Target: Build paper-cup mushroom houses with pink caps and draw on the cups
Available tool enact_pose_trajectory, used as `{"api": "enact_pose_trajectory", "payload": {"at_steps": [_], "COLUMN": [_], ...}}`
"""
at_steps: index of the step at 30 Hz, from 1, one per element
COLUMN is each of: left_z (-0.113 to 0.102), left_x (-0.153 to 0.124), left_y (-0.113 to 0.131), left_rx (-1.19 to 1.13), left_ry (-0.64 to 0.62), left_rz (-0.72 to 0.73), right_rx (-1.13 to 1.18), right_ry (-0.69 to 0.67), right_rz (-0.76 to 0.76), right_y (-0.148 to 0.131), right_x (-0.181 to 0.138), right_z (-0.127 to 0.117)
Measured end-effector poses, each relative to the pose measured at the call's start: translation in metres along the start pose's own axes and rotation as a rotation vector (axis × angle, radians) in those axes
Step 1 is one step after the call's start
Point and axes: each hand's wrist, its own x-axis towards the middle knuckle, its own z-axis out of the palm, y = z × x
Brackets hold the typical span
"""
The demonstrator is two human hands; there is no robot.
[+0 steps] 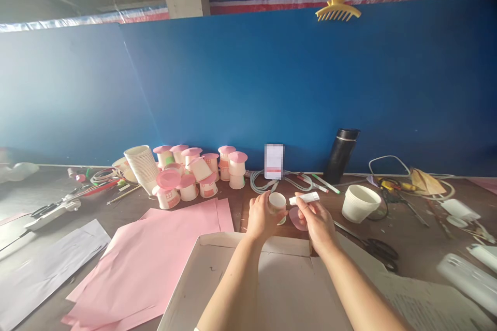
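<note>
Beside the cup [277, 202] held in the left hand [260, 217], the right hand [320, 223] pinches a tube [306, 197].

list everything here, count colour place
cup: one, white, centre
tube: one, white, centre
disc: one, pink, centre
roofed cups: about ten, pink/white, left
cup stacks: two, white, left/right
sheets: several, pink/white, front
tray: one, white, front
card: one, pale, back
cables: several, pale, back
pens: two, whitish, back
flask: one, black, back right
scissors: one, black-handled, right
clip: one, yellow, top
wall: one, blue, behind
table: one, brown, beneath
left hand: one, bare, on cup
right hand: one, bare, on tube
</note>
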Motion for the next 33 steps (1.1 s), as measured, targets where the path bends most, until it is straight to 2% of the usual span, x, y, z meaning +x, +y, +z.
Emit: {"api": "enact_pose_trajectory", "payload": {"at_steps": [9,33], "left_z": [0.003,0.004], "left_x": [0.001,0.002], "left_y": [-0.005,-0.005], "left_rx": [0.002,0.027], "left_ry": [0.002,0.000], "left_rz": [0.023,0.022], "right_rx": [-0.009,-0.051], "right_ry": [-0.040,-0.055], "right_rz": [-0.018,-0.026], "right_y": [0.015,0.002], "right_x": [0.007,0.001], "right_z": [-0.004,0.001]}}
